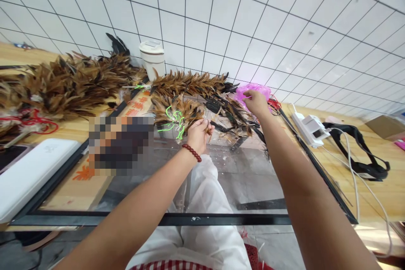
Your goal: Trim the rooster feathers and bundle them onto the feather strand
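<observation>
My left hand (199, 132), with a dark red bead bracelet (191, 152) at the wrist, is closed with thumb and fingers pinched on brown feathers (209, 129). Just left of it lies a bunch of brown feathers (179, 107) with bright green strings (175, 120) on top. My right hand (255, 102) is at a crumpled pink plastic bag (253, 89), its fingers curled together; what they pinch is too small to tell. Between the hands, loose dark and brown feathers (232, 112) spread over the glass. Behind them lies a long brown feather duster head (190, 82).
A black-framed glass tabletop (247, 185) is before me. At left are a large feather pile (69, 80), red strings (34, 120) and a white box-like device (38, 177). A lidded cup (152, 60) stands behind. At right lie a power strip (311, 128), cables and a black strap (363, 152).
</observation>
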A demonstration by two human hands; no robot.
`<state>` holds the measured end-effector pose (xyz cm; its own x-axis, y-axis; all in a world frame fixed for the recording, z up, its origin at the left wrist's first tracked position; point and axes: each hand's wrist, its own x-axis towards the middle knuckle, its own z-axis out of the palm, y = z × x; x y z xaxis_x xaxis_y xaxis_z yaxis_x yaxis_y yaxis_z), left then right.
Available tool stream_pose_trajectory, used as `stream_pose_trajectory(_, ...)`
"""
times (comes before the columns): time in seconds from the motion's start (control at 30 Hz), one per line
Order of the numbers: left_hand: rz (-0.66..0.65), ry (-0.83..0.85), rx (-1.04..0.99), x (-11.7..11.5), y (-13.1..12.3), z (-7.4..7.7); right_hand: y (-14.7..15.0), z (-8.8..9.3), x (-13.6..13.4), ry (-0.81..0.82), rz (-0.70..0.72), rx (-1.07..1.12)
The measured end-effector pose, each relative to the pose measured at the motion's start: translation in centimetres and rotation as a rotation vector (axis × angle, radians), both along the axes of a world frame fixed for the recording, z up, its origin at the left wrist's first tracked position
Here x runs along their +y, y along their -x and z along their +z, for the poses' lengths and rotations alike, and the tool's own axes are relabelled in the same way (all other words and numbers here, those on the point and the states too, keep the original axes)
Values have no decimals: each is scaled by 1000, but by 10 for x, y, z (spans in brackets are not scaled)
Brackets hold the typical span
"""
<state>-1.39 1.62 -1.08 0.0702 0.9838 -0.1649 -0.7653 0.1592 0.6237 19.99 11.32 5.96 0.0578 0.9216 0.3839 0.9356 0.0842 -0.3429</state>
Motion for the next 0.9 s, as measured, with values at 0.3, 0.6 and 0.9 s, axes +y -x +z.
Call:
stream_pose_trajectory(0.3,20,0,3,-1,0,2,60,-35,-18,22,434,-464)
stream_pose_trajectory(0.6,2,10,8,-1,0,2,33,-21,-6,178,135,45)
stream_pose_trajectory(0.9,-27,-6,48,-2,-1,1,19,-18,-67,68,282,905)
